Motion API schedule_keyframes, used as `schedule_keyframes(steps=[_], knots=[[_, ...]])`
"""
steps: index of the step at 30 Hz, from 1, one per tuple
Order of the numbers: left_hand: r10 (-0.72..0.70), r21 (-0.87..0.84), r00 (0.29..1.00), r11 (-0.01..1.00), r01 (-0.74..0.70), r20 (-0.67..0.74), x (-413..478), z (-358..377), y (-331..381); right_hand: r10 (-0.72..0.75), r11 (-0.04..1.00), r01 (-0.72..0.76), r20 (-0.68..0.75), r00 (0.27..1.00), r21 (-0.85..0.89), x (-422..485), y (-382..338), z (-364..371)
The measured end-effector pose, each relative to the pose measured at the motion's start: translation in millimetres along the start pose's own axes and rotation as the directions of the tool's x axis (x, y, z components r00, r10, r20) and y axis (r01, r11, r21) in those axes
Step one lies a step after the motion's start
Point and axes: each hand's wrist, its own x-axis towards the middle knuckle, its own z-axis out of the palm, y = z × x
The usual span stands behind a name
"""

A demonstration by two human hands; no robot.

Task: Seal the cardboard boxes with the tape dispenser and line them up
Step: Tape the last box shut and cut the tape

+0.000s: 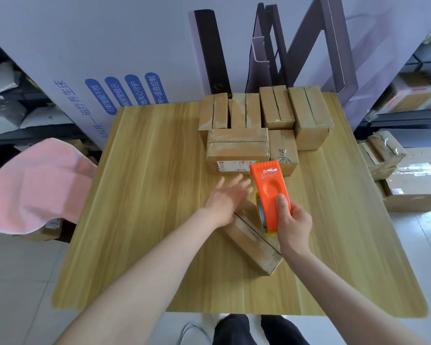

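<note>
Bright, even white light covers the pale wooden worktop [147,195], leaving only faint, soft-edged shadows beside the cardboard boxes [237,148]. The left hand [224,195] is smeared by motion blur, its fingers ghosted. The right hand [294,222] and the tape dispenser [270,192] it grips are sharp, the orange plastic vividly saturated. Glare flashes off tape-wrapped parcels [381,150] on the floor at right. The wide-angle lens bows the worktop's edges and bends the shelving [413,95] at the right margin, where detail turns soft and streaked.
</note>
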Motion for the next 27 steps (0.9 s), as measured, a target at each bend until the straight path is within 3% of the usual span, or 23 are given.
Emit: schedule_keyframes(steps=[1, 3, 13, 19, 22, 25, 27], knots=[[0.037, -0.008, 0.995, 0.999, -0.036, 0.089, 7.1, -3.9, -2.4, -0.002, 1.0, 0.002, 0.003, 1.0, 0.003, -0.2, 1.4, -0.7], [-0.01, -0.138, 0.982, 0.99, 0.037, 0.19, 15.0, -8.5, -6.3, 0.002, 1.0, -0.002, 0.01, 1.0, 0.011, 0.0, 4.1, -1.5], [-0.272, -0.371, 0.947, 0.873, 0.317, 0.17, 13.6, -7.6, -9.4, -0.01, 1.0, 0.01, 0.005, 1.0, 0.016, -4.9, 5.0, -0.8], [-0.455, -0.584, 0.878, 0.677, 0.448, 0.147, 7.0, 6.6, -5.2, 0.001, 1.0, -0.002, 0.016, 1.0, 0.023, -6.3, 5.0, 2.0], [-0.627, -0.691, 0.774, 0.523, 0.498, 0.083, -0.8, 18.2, 6.2, 0.017, 0.999, -0.018, 0.038, 0.999, 0.03, -3.9, -1.2, 5.4], [-0.81, -0.744, 0.583, 0.353, 0.567, 0.06, -17.8, 27.1, 14.5, 0.07, 0.994, -0.072, 0.034, 0.997, 0.087, 5.5, -14.7, 3.0], [-0.867, -0.741, 0.496, 0.301, 0.6, 0.049, -34.2, 32.2, 15.4, 0.094, 0.986, -0.093, -0.004, 0.996, 0.138, 11.6, -22.5, -3.2]])
